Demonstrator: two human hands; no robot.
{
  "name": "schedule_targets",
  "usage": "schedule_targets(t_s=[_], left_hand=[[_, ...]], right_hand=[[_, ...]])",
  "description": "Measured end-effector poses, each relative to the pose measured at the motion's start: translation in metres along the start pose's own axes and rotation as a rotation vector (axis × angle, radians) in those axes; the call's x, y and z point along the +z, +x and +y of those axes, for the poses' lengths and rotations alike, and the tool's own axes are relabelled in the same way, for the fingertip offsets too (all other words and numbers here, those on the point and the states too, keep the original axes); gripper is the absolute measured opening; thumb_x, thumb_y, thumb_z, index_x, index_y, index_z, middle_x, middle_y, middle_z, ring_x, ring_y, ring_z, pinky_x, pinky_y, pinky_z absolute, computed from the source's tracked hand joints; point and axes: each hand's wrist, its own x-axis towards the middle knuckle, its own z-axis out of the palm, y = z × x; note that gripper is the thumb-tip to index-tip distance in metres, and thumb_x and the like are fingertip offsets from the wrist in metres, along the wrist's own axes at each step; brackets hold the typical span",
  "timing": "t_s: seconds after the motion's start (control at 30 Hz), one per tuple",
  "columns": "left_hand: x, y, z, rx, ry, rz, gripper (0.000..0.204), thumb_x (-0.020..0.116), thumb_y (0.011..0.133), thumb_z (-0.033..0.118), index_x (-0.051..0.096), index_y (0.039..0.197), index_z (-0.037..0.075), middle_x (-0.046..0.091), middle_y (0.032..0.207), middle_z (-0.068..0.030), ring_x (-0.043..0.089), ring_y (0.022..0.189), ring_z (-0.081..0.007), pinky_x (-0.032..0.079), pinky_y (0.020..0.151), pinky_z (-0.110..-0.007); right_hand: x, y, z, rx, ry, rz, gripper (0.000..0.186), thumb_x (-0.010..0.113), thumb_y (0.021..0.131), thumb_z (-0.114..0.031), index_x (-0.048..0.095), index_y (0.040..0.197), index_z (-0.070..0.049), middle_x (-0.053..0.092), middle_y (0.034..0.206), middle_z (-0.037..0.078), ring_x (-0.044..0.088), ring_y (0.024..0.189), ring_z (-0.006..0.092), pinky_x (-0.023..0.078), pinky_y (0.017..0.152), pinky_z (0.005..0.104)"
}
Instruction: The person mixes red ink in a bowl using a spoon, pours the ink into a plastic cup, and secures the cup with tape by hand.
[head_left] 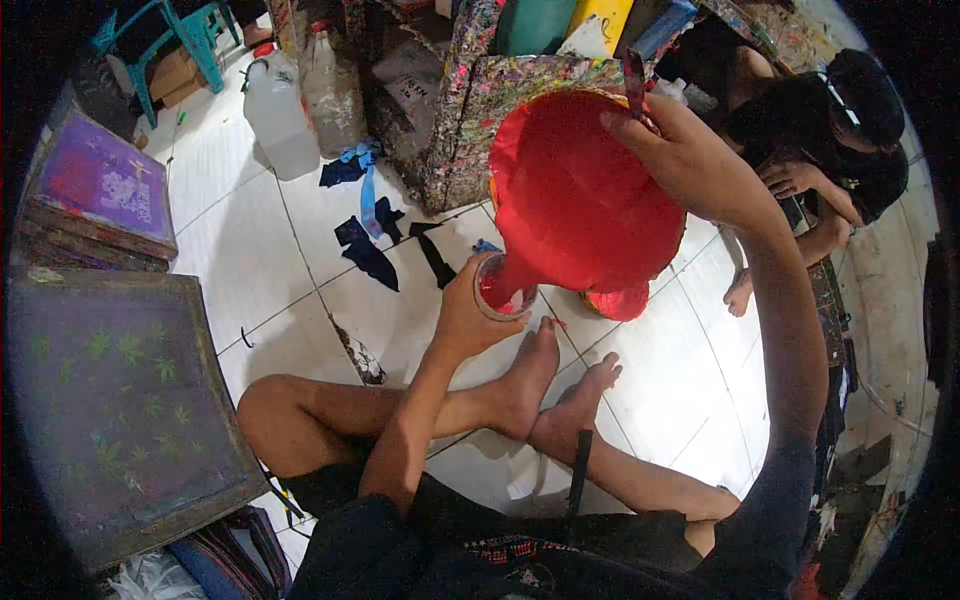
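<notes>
My right hand (690,155) grips the rim of a large round tub (590,190) coated inside with thick red paint. The tub is tilted, and red paint runs from its lower left edge into a clear jar (523,304). My left hand (462,318) is wrapped round that jar, holding it up under the tub's lip. A dark, paint-stained stick-like tool (634,82) stands up at the rim beside my right thumb; its lower end is hidden. Below the tub, on the floor, a smaller red-covered round thing (618,302) is partly hidden.
Dark cloth scraps (370,255) lie on the white tiles beyond my left hand. A translucent jug (280,115) and a cloudy bottle (333,90) stand behind them. Framed screens (110,400) lean at the left. A paint-splattered wooden stand (465,130) is ahead; another person (830,140) sits at right.
</notes>
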Motion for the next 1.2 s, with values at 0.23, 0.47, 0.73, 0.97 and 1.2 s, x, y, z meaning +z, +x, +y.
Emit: schedule_targets(t_s=[0.23, 0.47, 0.73, 0.97, 1.2], left_hand=[[0.002, 0.0, -0.003, -0.024, 0.026, -0.032, 0.084, 0.091, 0.056, 0.025, 0.049, 0.126, 0.003, 0.066, 0.113, -0.0165, 0.066, 0.106, -0.0269, 0.051, 0.094, -0.039], [0.002, 0.0, -0.002, -0.026, 0.04, -0.036, 0.087, 0.091, 0.056, 0.026, 0.048, 0.127, 0.003, 0.066, 0.114, -0.0163, 0.065, 0.107, -0.0275, 0.051, 0.096, -0.039], [0.002, 0.001, -0.001, -0.044, 0.039, -0.041, 0.089, 0.092, 0.055, 0.026, 0.048, 0.128, 0.001, 0.065, 0.116, -0.0165, 0.064, 0.109, -0.0277, 0.049, 0.097, -0.04], [0.004, 0.0, -0.002, 0.037, -0.004, 0.013, 0.076, 0.09, 0.058, 0.021, 0.052, 0.122, 0.002, 0.067, 0.11, -0.0161, 0.066, 0.102, -0.0261, 0.051, 0.092, -0.037], [0.004, 0.0, 0.004, 0.021, -0.036, 0.009, 0.076, 0.09, 0.058, 0.021, 0.053, 0.121, 0.002, 0.066, 0.111, -0.0162, 0.066, 0.104, -0.027, 0.051, 0.093, -0.038]], right_hand=[[0.002, -0.001, 0.003, -0.082, 0.05, 0.032, 0.035, 0.049, 0.103, -0.032, 0.059, 0.123, -0.004, 0.064, 0.09, 0.007, 0.059, 0.08, 0.0108, 0.05, 0.073, 0.0302], [0.0, -0.004, -0.005, -0.091, -0.112, 0.036, 0.036, 0.048, 0.103, -0.032, 0.058, 0.125, -0.004, 0.063, 0.09, 0.007, 0.059, 0.078, 0.0122, 0.049, 0.073, 0.031], [0.009, -0.003, -0.001, -0.156, -0.049, 0.115, 0.03, 0.047, 0.1, -0.023, 0.058, 0.112, 0.002, 0.065, 0.083, 0.019, 0.064, 0.075, 0.0258, 0.051, 0.071, 0.0392], [0.008, 0.002, 0.003, -0.169, -0.104, 0.043, 0.031, 0.045, 0.102, -0.023, 0.057, 0.119, -0.001, 0.064, 0.085, 0.013, 0.061, 0.076, 0.0192, 0.05, 0.073, 0.0357], [0.008, 0.0, 0.003, -0.247, -0.204, 0.081, 0.035, 0.045, 0.104, -0.023, 0.053, 0.132, -0.005, 0.063, 0.086, 0.01, 0.057, 0.078, 0.0159, 0.048, 0.075, 0.0325]])
